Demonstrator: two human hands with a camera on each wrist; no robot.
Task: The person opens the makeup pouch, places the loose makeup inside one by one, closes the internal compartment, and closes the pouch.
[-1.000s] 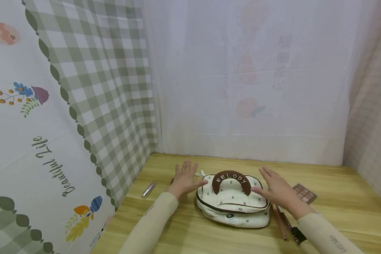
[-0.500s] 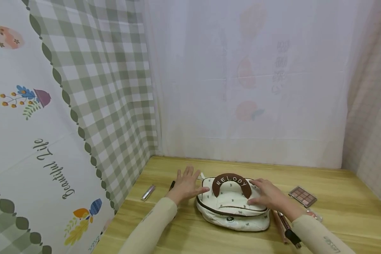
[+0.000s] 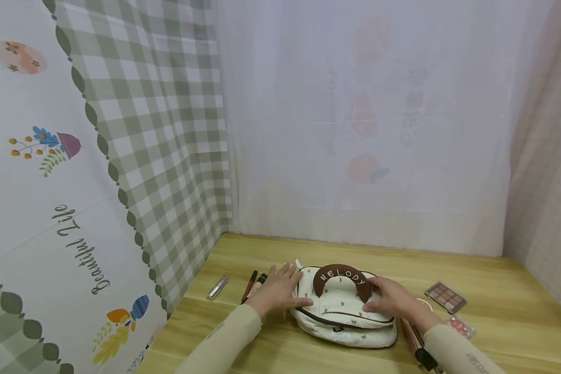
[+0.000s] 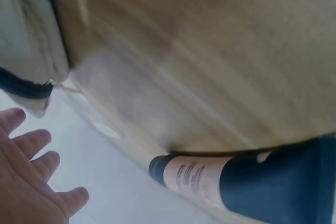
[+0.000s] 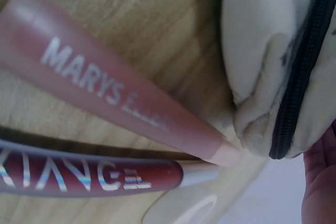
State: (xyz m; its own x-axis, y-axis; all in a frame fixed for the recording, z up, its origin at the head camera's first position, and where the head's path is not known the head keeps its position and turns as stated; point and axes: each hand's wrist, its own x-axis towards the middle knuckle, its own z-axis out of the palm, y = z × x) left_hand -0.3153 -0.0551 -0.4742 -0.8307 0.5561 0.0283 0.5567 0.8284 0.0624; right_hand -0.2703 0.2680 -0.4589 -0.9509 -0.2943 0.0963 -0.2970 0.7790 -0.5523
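White pouch (image 3: pixel 338 307) sits lid up on the wood table (image 3: pixel 519 296), between both hands. Left hand (image 3: pixel 277 291) has fingers straight and spread, gripping nothing, thumb over the lid's left edge. Right hand (image 3: pixel 395 300) on the lid's right end by the brown handle (image 3: pixel 340 270); can't tell if it grips. Likely risk: a rightward shove could knock the pink tube (image 5: pixel 105 80), narrow end right by the pouch, and roll the dark red tube (image 5: pixel 94 176); uneven pressing could skew the pouch
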